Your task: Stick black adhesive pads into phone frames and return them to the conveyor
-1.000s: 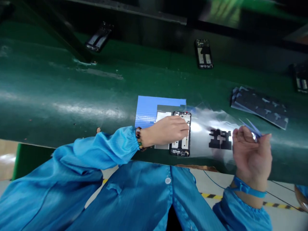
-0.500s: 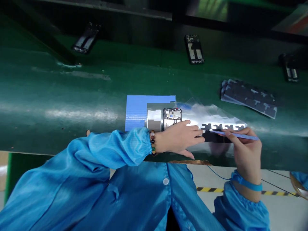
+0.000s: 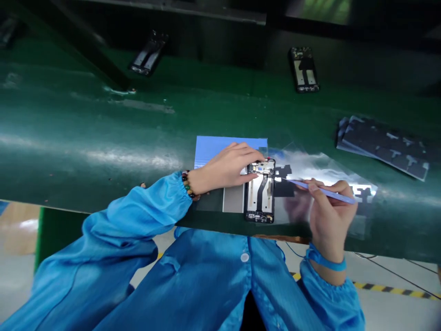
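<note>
I sit at a long green belt that runs across in front of me, so the work comes right up to my blue coat. Far back on the belt lie two more phones, well apart from mine. To my right is a pile of dark sheets, close enough to reach. Near the front edge lies a blue mat with a gray plate on top of it, I think to keep the work flat and in one spot. A shiny clear sheet lies just right of that, with black sticker shapes on it. The phone frame lies open side up beside the gray plate, its long side pointing away from me. My left hand rests on the mat, fingers curled, with the tips pressing the top left corner of the frame so it will not slide. My right hand is pinched tight around thin blue tweezers, held like a pen. Their tip reaches left to the top of the frame, where a black piece sits. It is too blurry to tell if the tip grips that piece or only touches it.
</note>
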`<state>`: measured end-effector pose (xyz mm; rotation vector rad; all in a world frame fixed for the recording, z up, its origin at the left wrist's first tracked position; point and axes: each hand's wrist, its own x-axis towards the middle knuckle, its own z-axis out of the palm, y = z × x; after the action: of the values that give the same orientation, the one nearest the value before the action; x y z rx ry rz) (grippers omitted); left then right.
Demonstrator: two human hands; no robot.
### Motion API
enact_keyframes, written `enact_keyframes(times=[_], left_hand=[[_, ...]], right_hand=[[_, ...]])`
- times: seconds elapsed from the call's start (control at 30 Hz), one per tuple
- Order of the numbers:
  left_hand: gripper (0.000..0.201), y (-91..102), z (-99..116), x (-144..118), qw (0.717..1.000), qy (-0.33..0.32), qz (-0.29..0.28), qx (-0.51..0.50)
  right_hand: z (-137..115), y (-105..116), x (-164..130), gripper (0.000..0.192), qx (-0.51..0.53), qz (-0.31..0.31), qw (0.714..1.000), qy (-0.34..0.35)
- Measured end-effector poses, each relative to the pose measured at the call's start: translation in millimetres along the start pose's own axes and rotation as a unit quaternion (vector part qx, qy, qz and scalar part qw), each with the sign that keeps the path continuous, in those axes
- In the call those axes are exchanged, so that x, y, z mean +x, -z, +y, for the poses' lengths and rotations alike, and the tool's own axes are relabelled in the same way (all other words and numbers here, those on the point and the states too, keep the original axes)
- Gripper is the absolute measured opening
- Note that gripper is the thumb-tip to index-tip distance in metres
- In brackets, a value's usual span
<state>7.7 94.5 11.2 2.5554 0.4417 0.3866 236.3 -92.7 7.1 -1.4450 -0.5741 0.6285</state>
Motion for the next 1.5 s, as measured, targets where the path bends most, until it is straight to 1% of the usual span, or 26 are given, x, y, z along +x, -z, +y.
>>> enact_keyframes(times=[0.1,0.2,0.33,0.47,0.83,0.97,1.07,1.17,1.23,1.3,1.37,1.43,1.5], left_hand=[[0.035,-3.6,-3,-3,1.0,0.007,0.009,-0.023],[0.037,-8.8,1,-4,0.999,0.017,0.022,-0.018],[0.036,-10.9,3,-5,0.999,0.013,0.034,0.007],[0.036,-10.2,2,-4,0.999,0.008,0.032,0.033],[0.033,-11.1,0,-5,0.999,0.003,0.035,0.039],[0.03,-11.8,-1,-5,0.997,-0.021,0.044,0.055],[0.03,-11.4,-1,-6,0.995,-0.04,0.034,0.085],[0.034,-12.1,2,-7,0.992,-0.046,0.009,0.12],[0.039,-13.9,6,-6,0.988,-0.047,0.005,0.146],[0.043,-15.0,8,-5,0.985,-0.049,0.005,0.164],[0.044,-12.6,6,-4,0.984,-0.057,0.004,0.167],[0.042,-5.4,1,-6,0.985,-0.067,0.013,0.158],[0.035,5.3,-5,-16,0.986,-0.068,0.036,0.149]], right_hand=[[5,-22,-8,0.038,-0.007,0.001,1.0,0.012],[6,-34,-15,0.036,-0.021,0.009,0.999,0.036],[6,-43,-18,0.036,-0.029,0.013,0.999,0.042],[8,-47,-19,0.035,-0.022,0.014,0.999,0.045],[7,-50,-18,0.035,-0.035,0.021,0.998,0.044],[10,-49,-19,0.034,-0.044,0.019,0.998,0.044],[13,-48,-18,0.033,-0.049,0.013,0.998,0.05],[12,-46,-17,0.033,-0.042,0.035,0.996,0.068],[9,-43,-16,0.03,-0.03,0.066,0.994,0.085],[4,-40,-15,0.028,-0.02,0.082,0.992,0.096],[-1,-37,-17,0.027,-0.019,0.071,0.993,0.093],[-4,-37,-21,0.028,-0.03,0.033,0.996,0.081],[-4,-39,-26,0.03,-0.047,-0.018,0.997,0.064]])
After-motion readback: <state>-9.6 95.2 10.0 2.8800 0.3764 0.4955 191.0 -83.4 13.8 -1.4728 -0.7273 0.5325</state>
